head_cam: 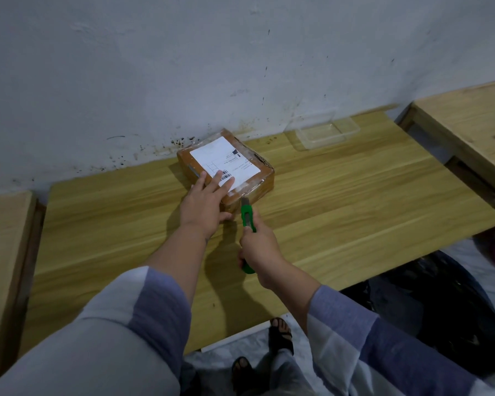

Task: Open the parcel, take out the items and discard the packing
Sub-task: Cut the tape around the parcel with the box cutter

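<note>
A small brown cardboard parcel (249, 161), wrapped in clear tape and bearing a white shipping label, lies on the wooden table (355, 201) close to the wall. My left hand (205, 202) presses flat on the parcel's near left corner, fingers straight over the label's barcode. My right hand (259, 247) grips a green utility knife (247, 217). Its blade tip touches the parcel's near edge.
A clear plastic container (326, 132) sits on the table to the right of the parcel, by the wall. Other wooden tables stand at the left (3, 252) and far right (469, 121). A black bin bag (440, 310) lies on the floor at the right. My sandalled feet show below.
</note>
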`<state>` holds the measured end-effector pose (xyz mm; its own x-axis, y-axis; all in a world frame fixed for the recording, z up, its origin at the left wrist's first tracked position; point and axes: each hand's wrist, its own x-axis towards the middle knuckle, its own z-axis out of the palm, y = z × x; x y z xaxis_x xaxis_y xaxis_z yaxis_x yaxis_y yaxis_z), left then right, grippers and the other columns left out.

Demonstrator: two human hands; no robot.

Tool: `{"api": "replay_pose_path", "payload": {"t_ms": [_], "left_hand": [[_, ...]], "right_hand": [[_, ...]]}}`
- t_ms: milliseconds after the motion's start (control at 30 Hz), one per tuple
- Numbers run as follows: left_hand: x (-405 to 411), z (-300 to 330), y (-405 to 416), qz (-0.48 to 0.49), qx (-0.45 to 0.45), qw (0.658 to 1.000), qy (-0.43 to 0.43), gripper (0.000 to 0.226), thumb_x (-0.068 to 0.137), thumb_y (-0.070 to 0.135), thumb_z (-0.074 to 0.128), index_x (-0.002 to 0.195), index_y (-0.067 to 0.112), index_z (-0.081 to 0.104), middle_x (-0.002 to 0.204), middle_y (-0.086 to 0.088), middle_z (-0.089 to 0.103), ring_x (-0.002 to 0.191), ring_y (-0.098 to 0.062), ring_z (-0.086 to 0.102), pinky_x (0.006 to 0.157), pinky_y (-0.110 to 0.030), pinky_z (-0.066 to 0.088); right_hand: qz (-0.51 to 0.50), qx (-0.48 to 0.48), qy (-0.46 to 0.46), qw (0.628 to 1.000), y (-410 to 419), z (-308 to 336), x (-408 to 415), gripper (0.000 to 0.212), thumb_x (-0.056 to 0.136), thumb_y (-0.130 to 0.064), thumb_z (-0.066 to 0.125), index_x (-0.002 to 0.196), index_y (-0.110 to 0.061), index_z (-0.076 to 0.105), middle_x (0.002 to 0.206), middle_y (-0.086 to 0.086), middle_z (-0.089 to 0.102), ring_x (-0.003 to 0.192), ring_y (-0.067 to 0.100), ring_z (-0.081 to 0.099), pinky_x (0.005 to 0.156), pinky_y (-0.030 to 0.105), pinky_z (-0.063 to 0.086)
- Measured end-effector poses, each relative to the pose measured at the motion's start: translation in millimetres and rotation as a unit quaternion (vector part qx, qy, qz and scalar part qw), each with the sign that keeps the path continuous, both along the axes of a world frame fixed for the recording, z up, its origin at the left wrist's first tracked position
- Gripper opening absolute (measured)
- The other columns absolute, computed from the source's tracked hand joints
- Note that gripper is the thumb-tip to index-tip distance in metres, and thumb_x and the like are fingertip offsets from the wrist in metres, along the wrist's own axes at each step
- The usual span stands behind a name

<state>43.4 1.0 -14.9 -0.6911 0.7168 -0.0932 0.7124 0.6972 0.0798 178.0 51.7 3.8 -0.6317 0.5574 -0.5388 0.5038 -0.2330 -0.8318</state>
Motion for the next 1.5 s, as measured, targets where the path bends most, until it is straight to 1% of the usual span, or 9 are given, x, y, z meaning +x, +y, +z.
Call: {"api": "replay_pose_path", "payload": {"t_ms": [133,300,567,700,967,1067,1200,1400,1500], "left_hand": [[0.9,2.0,1.5,0.005,0.001,1.000,-0.003,0.082,0.088,0.038,0.060,0.151,0.035,0.007,0.162,0.007,0.003,0.149,-0.027,-0.002,0.118,-0.041,0.021],[1.4,0.4,-0.3,0.014,0.016,1.000,-0.012,0.083,0.088,0.034,0.062,0.151,0.036,0.008,0.161,0.009,0.003,0.149,-0.026,-0.003,0.117,-0.042,0.025],[-3.8,-3.9,-3.2,0.003,0.021,0.999,-0.026,0.083,0.086,0.049,0.060,0.150,0.039,0.009,0.161,0.009,0.003,0.149,-0.026,-0.004,0.119,-0.047,0.017],[-1.8,-1.8,-4.1,0.001,0.010,1.000,-0.018,0.084,0.085,0.055,0.058,0.151,0.039,0.008,0.161,0.009,0.001,0.149,-0.026,-0.006,0.118,-0.052,0.013],[3.9,5.0,-8.2,0.004,0.006,1.000,-0.030,0.082,0.083,0.065,0.052,0.150,0.040,0.011,0.161,0.010,0.000,0.149,-0.024,-0.008,0.117,-0.059,0.003],[10.6,10.0,-1.0,0.038,0.040,0.997,-0.051,0.082,0.078,0.078,0.041,0.148,0.038,0.023,0.161,0.010,0.010,0.149,-0.023,-0.003,0.115,-0.059,-0.004],[14.5,18.5,15.2,0.071,0.073,0.993,-0.061,0.078,0.081,0.076,0.038,0.144,0.031,0.032,0.158,0.005,0.019,0.148,-0.021,0.001,0.116,-0.058,-0.005],[-0.5,15.2,42.5,0.129,0.062,0.987,-0.074,0.073,0.092,0.066,0.025,0.152,0.025,0.016,0.162,0.002,0.002,0.149,-0.019,-0.009,0.117,-0.053,-0.006],[-5.7,10.1,55.7,0.155,0.046,0.983,-0.086,0.075,0.092,0.067,0.021,0.153,0.026,0.006,0.162,0.001,-0.006,0.148,-0.019,-0.014,0.116,-0.052,-0.011]], "right_hand": [[0.001,-0.003,-0.004,1.000,-9.3,-0.3,0.5,0.052,0.099,-0.021,0.034,0.145,-0.041,0.023,0.121,0.009,0.057,0.087,0.019,0.047,0.077,0.035,0.042],[0.005,-0.049,0.006,0.999,-1.2,-0.3,1.5,0.055,0.096,-0.016,0.036,0.144,-0.042,0.026,0.083,-0.004,0.046,0.061,0.014,0.043,0.062,0.035,0.043],[0.011,-0.039,0.004,0.999,35.2,13.1,16.6,0.044,0.095,-0.017,0.041,0.132,-0.040,0.049,0.056,0.001,0.044,0.040,0.015,0.034,0.042,0.024,0.032],[-0.003,-0.005,0.010,1.000,54.4,17.4,15.7,0.045,0.096,-0.015,0.041,0.133,-0.038,0.049,0.057,0.002,0.044,0.041,0.017,0.034,0.043,0.026,0.035],[0.015,-0.103,0.043,0.994,90.5,35.6,14.2,0.069,0.094,0.007,0.028,0.147,-0.037,0.022,0.084,0.007,0.050,0.066,0.018,0.046,0.058,0.031,0.044],[0.035,-0.010,0.010,0.999,103.0,37.2,10.1,0.071,0.089,0.002,0.044,0.146,-0.035,0.025,0.106,0.012,0.061,0.078,0.018,0.052,0.069,0.028,0.043],[0.020,0.125,-0.035,0.991,123.4,30.3,-0.4,0.061,0.086,-0.005,0.057,0.138,-0.026,0.032,0.119,0.015,0.061,0.083,0.024,0.055,0.055,0.029,0.039],[0.031,0.257,-0.096,0.961,159.3,15.7,-32.9,0.040,0.083,-0.019,0.066,0.120,-0.016,0.051,0.113,0.013,0.064,0.096,0.029,0.064,0.076,0.041,0.056],[0.042,0.286,-0.102,0.952,181.1,3.4,-51.5,0.038,0.084,-0.024,0.066,0.119,-0.013,0.057,0.112,0.011,0.066,0.098,0.028,0.064,0.078,0.035,0.054]]}}
